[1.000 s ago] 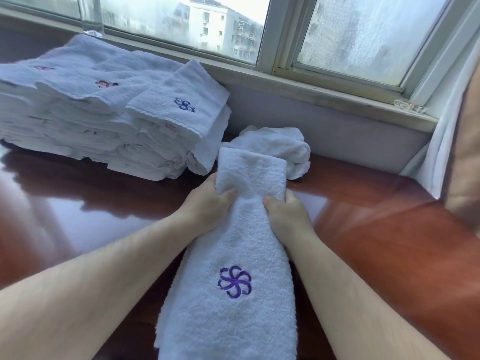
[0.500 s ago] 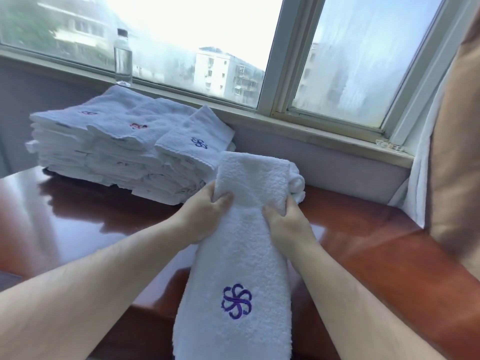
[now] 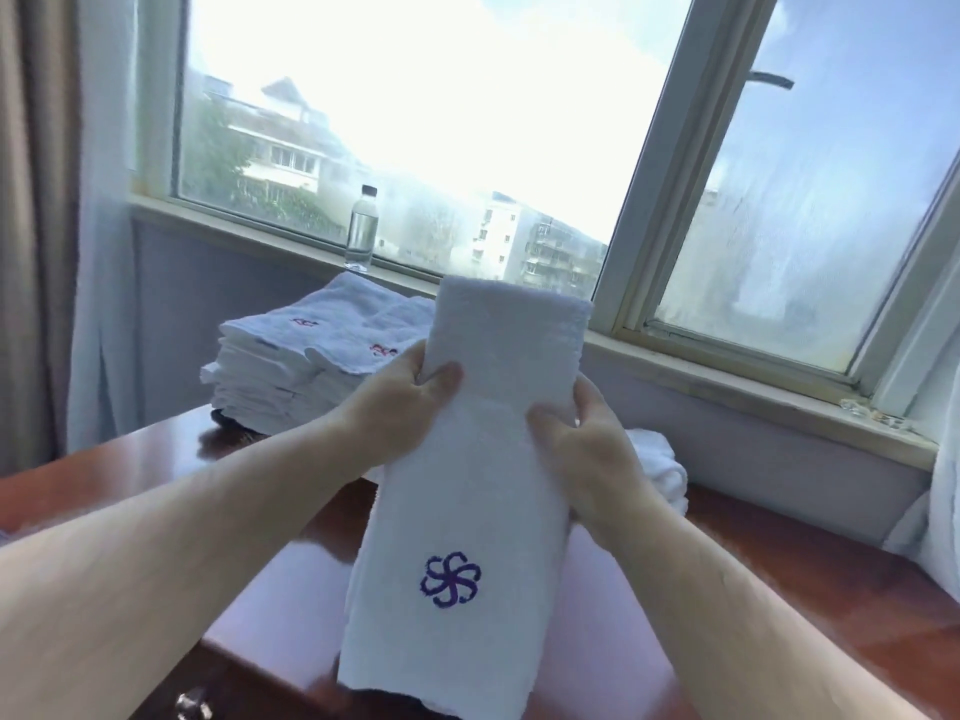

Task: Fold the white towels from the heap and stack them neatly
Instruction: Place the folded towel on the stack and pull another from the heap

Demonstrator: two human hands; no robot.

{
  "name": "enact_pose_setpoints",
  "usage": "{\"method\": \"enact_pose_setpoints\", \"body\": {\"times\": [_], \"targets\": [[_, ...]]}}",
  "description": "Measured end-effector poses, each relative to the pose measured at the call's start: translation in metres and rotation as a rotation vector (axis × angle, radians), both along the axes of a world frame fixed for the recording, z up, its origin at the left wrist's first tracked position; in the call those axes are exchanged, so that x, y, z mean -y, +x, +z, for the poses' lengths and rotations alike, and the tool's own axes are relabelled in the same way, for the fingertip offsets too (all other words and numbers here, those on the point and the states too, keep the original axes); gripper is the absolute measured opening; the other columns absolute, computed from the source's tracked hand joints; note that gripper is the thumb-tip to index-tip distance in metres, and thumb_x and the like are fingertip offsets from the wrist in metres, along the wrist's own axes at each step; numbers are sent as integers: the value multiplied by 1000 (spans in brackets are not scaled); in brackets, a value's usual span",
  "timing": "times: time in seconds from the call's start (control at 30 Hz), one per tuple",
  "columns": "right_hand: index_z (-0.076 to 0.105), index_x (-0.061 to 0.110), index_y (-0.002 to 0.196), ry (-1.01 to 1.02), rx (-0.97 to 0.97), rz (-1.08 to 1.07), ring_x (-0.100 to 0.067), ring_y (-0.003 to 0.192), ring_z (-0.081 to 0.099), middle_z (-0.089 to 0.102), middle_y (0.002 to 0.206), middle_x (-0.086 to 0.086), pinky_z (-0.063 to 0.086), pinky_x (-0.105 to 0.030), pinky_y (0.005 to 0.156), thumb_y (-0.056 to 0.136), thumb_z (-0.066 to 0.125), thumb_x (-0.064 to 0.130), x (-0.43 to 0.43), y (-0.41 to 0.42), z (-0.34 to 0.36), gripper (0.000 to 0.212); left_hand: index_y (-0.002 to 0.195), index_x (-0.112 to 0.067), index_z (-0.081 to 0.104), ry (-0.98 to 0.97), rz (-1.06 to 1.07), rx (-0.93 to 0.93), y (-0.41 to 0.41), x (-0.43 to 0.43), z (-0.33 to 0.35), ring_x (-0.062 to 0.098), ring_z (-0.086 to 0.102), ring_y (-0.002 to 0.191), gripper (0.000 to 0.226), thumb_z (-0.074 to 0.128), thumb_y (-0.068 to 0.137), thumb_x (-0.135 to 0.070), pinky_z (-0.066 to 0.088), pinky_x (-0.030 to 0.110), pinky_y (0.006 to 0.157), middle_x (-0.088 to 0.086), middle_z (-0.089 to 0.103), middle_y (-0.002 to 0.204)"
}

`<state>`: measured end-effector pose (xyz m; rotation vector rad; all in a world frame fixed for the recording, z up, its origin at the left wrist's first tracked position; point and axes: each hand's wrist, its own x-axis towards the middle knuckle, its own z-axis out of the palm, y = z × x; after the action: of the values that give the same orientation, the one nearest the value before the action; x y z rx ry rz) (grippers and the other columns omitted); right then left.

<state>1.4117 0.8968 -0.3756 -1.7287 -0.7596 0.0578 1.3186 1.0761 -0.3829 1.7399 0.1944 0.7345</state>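
White terry cloth filled the middle of the view as a person held a folded towel (image 3: pixel 483 459) upright above a glossy reddish-brown table (image 3: pixel 291 558). The long strip was doubled over at the top, and its lower end hung toward the table's near edge. The left hand (image 3: pixel 397 402) gripped the towel's left edge, thumb pressed across the front and fingers curled behind. The right hand (image 3: pixel 587 449) gripped the right edge in the same way, a little lower. A purple pinwheel emblem (image 3: pixel 451 579) showed on the lower front of the cloth. Behind the left hand, a stack of folded towels (image 3: pixel 280 371) sat at the far side of the table by the wall, with small embroidered marks on its top layers. To the right of the held towel, partly hidden by the right wrist, the heap (image 3: pixel 662 470) of unfolded white cloth lay on the table beneath the window sill (image 3: pixel 727 376). A clear bottle (image 3: pixel 362 231) with a dark cap stood on the sill above the stack. A curtain (image 3: pixel 41 226) hung at the far left, and a metal drawer knob (image 3: pixel 192 706) showed at the bottom edge.
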Motion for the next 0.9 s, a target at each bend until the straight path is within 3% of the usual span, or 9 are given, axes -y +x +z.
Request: {"method": "enact_pose_setpoints", "body": {"times": [0.13, 0.2, 0.33, 0.43, 0.5, 0.63, 0.73, 0.9], "targets": [[62, 45, 117, 100, -68, 73, -22, 86, 74, 75, 98, 4, 62, -48, 78, 86, 54, 20, -39, 5, 14, 40, 108, -27, 62, -9, 58, 44, -3, -31, 19, 22, 73, 90, 9, 58, 101, -31, 60, 34, 76, -1, 75, 99], [63, 43, 118, 178, -138, 119, -30, 91, 74, 75, 104, -3, 61, -55, 80, 88, 56, 19, -59, 9, 17, 39, 115, -30, 62, -74, 34, 73, -5, -45, 24, 21, 74, 88, 16, 61, 99, -33, 60, 34, 73, 0, 76, 99], [65, 44, 118, 318, -237, 184, -29, 84, 76, 76, 102, -5, 61, -42, 65, 93, 58, 20, -94, 20, 18, 35, 134, -24, 54, -308, -167, 45, -12, -76, 11, 31, 70, 107, 57, 71, 82, -40, 55, 50, 93, 9, 72, 119], [64, 45, 117, 352, -248, 203, -29, 83, 76, 77, 97, -3, 62, -46, 68, 94, 57, 23, -122, 32, 20, 33, 138, -26, 51, -313, -272, -80, -15, -101, -13, 30, 65, 117, 66, 75, 78, -40, 46, 55, 105, 6, 68, 128], [65, 42, 117, 368, -260, 211, -30, 81, 75, 77, 97, -4, 62, -47, 68, 96, 56, 23, -143, 41, 20, 30, 139, -27, 50, -322, -342, -104, -14, -115, -27, 30, 64, 119, 65, 77, 80, -35, 48, 51, 104, 6, 67, 130], [64, 42, 121, 342, -283, 209, -19, 69, 74, 78, 91, 1, 57, -30, 56, 98, 55, 22, -189, 58, 21, 32, 134, -25, 52, -287, -232, -63, -9, -143, -34, 29, 68, 111, 52, 70, 86, -33, 57, 44, 92, 7, 70, 123], [66, 41, 118, 358, -320, 235, -19, 68, 72, 78, 95, -2, 56, -31, 59, 98, 52, 16, -224, 70, 24, 35, 130, -29, 54, -340, -139, -42, -5, -170, -30, 28, 71, 106, 49, 68, 84, -40, 58, 46, 89, 5, 73, 117], [68, 35, 115, 387, -369, 211, -20, 66, 68, 76, 88, -4, 55, -32, 59, 95, 52, 11, -275, 92, 32, 35, 132, -30, 54, -287, -254, -187, -8, -199, -32, 25, 69, 112, 57, 79, 80, -30, 59, 34, 86, 2, 71, 123]]}}
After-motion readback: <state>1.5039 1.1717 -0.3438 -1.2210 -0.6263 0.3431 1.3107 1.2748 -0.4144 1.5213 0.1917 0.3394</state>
